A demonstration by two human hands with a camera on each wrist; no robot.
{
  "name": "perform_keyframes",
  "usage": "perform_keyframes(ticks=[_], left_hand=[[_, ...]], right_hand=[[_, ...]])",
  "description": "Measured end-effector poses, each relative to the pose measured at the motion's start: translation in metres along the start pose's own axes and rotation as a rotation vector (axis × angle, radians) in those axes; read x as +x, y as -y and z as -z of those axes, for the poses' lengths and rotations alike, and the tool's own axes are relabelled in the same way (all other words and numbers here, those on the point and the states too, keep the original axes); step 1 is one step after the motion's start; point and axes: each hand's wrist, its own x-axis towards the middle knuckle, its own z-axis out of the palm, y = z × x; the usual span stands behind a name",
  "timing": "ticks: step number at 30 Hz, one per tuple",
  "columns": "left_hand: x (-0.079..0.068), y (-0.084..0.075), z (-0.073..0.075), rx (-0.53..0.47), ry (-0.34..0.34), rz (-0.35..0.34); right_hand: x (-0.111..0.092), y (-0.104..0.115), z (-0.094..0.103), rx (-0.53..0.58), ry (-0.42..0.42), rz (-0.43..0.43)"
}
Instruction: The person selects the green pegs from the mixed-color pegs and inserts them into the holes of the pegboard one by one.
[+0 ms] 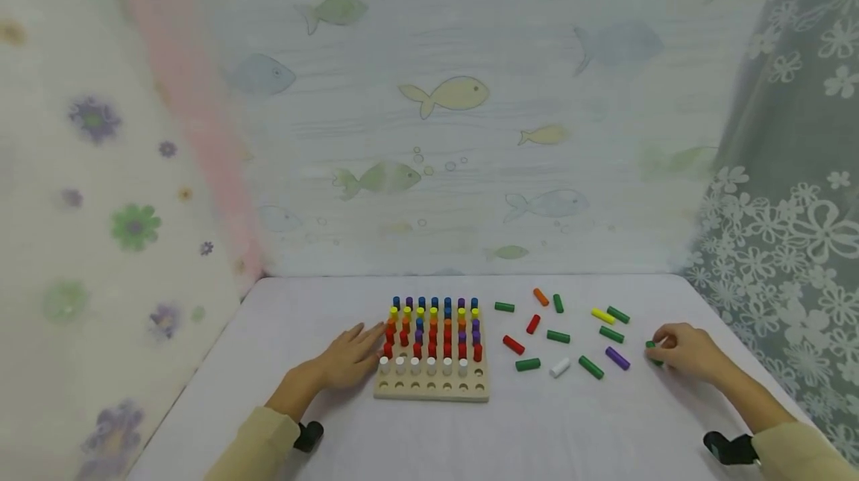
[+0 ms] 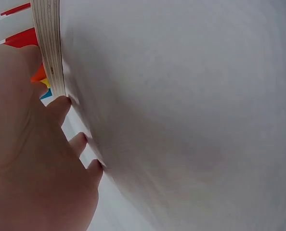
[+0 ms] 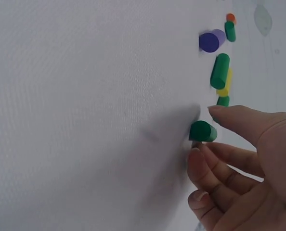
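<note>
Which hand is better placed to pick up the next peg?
Probably the right hand: it is at a loose green peg, while the left hand lies beside the pegboard, farther off.

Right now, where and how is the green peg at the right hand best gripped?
Probably at mid-length, pinched across the round sides, since this green peg is a cylinder lying flat on the table. Come from the right in the head view: the right hand is on that side, and the other loose pegs lie to the left.
</note>
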Motion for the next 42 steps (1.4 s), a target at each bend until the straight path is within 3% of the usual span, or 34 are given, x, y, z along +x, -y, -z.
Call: perform_keyframes(ticks=[11,25,42], left_hand=[[-0.004,-0.007,0.001,0.040,0.076,0.028],[0.000,-0.008,0.002,0.050,0.082,0.052],[0.000,-0.006,0.004,0.027,0.085,0.058]], right_hand=[[0.001,0.005,-0.005,0.012,-0.012,-0.032],[-0.003,0.005,0.001,0.037,-0.014,0.022],[-0.018,0.050,0.003,0.178,-0.118,0.137]])
